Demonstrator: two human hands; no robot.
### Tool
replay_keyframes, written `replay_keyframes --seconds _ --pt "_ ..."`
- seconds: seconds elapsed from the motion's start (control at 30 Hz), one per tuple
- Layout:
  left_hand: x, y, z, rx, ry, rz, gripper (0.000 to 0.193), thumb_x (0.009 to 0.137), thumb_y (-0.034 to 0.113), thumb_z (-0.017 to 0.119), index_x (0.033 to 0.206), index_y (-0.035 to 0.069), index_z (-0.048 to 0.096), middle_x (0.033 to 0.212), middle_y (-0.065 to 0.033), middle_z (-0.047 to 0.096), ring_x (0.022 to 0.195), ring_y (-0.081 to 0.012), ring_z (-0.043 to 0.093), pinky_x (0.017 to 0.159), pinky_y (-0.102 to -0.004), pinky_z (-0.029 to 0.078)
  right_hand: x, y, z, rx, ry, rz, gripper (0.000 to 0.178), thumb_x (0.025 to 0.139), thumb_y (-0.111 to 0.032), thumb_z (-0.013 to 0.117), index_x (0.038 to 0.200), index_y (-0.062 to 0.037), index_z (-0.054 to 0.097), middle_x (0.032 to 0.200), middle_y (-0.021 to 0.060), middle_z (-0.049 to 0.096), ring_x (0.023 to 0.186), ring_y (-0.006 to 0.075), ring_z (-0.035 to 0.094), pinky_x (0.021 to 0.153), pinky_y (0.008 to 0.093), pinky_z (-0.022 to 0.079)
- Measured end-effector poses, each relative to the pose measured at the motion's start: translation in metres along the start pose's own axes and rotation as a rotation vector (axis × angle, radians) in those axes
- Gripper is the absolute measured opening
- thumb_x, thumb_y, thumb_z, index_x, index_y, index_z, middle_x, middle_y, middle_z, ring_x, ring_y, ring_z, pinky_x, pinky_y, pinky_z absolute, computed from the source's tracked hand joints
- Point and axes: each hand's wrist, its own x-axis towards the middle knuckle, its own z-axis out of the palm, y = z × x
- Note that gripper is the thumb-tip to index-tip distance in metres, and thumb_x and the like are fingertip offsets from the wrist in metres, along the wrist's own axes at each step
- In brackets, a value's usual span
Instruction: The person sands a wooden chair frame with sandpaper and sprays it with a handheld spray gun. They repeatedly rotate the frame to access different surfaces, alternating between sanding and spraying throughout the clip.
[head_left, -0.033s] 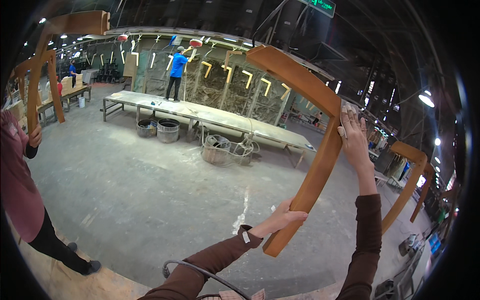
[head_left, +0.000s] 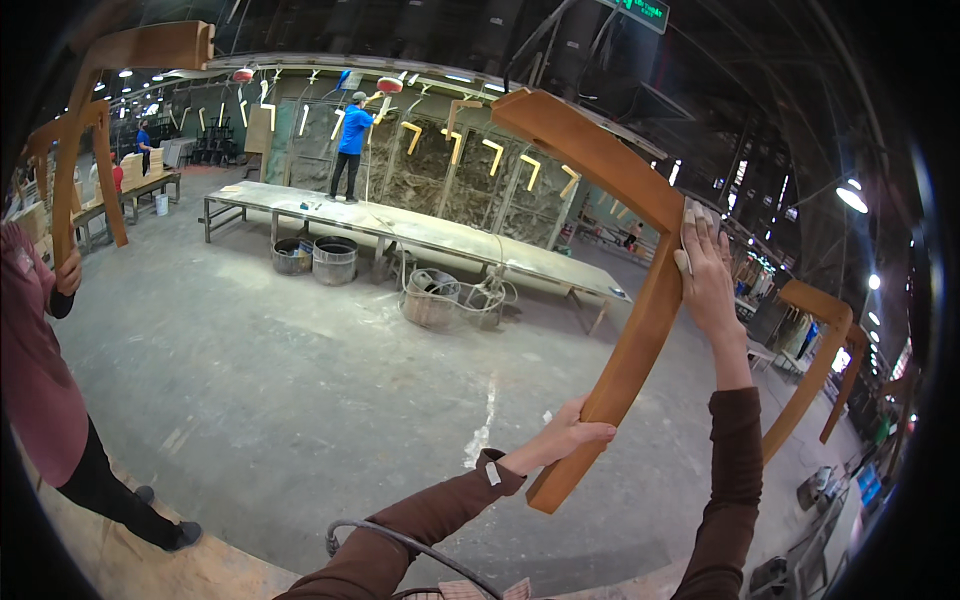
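A brown, L-shaped wooden furniture piece (head_left: 640,325) rises in front of me, its short arm reaching up and to the left. My left hand (head_left: 568,437) is closed round its long leg near the lower end, thumb across the front face. Against the outer side of the bend lies my right hand (head_left: 708,268), fingers stretched upward and flat, with pale wrappings on the fingertips. A thin pale edge shows by the right thumb; whether something sits under the palm I cannot tell.
Similar wooden pieces hang at right (head_left: 815,365) and left (head_left: 72,170). At left a person in a mauve top (head_left: 40,370) grips one. Ahead, a person in blue (head_left: 352,135) stands on a long low table (head_left: 400,225), with buckets (head_left: 335,262) below. A dark hose (head_left: 400,540) crosses my left forearm.
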Motion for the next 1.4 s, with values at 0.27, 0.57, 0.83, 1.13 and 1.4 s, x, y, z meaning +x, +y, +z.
replay_keyframes --seconds 0.27,0.57,0.83,1.13,1.4 --pt "0.007 -0.020 0.007 -0.019 -0.003 0.034 0.041 0.082 0.017 0.068 0.114 0.000 0.051 0.093 -0.0040 0.058 0.080 -0.0112 0.058 0.070 -0.0279 0.049 0.146 -0.144 0.037 0.078 0.176 -0.322 0.052 0.097 -0.026 0.041 0.144 -0.0080 0.029 0.150 0.0123 0.029 0.141 0.0259 0.021 0.116 0.0431 0.013" --pt "0.006 -0.007 0.006 -0.018 0.007 -0.017 0.042 0.081 0.019 0.067 0.115 -0.001 0.050 0.091 -0.0050 0.058 0.077 -0.0128 0.059 0.069 -0.0281 0.050 0.110 -0.068 0.022 -0.008 0.021 -0.178 0.055 0.096 -0.024 0.040 0.147 -0.0110 0.023 0.152 0.0095 0.025 0.141 0.0239 0.020 0.116 0.0441 0.014" --pt "0.012 -0.009 0.002 0.013 -0.012 -0.028 0.041 0.083 0.017 0.067 0.116 0.001 0.048 0.087 -0.0048 0.058 0.074 -0.0124 0.059 0.067 -0.0276 0.050 -0.062 0.016 -0.021 0.014 -0.321 0.149 0.052 0.100 -0.028 0.033 0.147 -0.0088 0.024 0.152 0.0103 0.023 0.142 0.0283 0.018 0.115 0.0434 0.010" --pt "0.009 -0.018 0.008 -0.021 -0.036 0.062 0.052 0.091 0.051 0.053 0.112 0.003 0.049 0.086 -0.0036 0.057 0.072 -0.0127 0.058 0.066 -0.0286 0.049 -0.043 -0.019 0.003 0.073 0.113 0.107 0.057 0.095 -0.022 0.039 0.146 -0.0031 0.022 0.153 0.0156 0.020 0.143 0.0310 0.014 0.113 0.0516 0.007" --pt "0.020 -0.027 -0.013 -0.104 0.123 -0.020 0.071 0.096 0.061 0.026 0.117 -0.001 0.054 0.107 -0.0049 0.060 0.098 -0.0102 0.052 0.087 -0.0275 0.042 -0.196 -0.174 -0.001 0.297 -0.080 0.298 0.060 0.089 -0.023 0.045 0.140 0.0057 0.029 0.149 0.0231 0.024 0.141 0.0388 0.016 0.110 0.0568 -0.002"
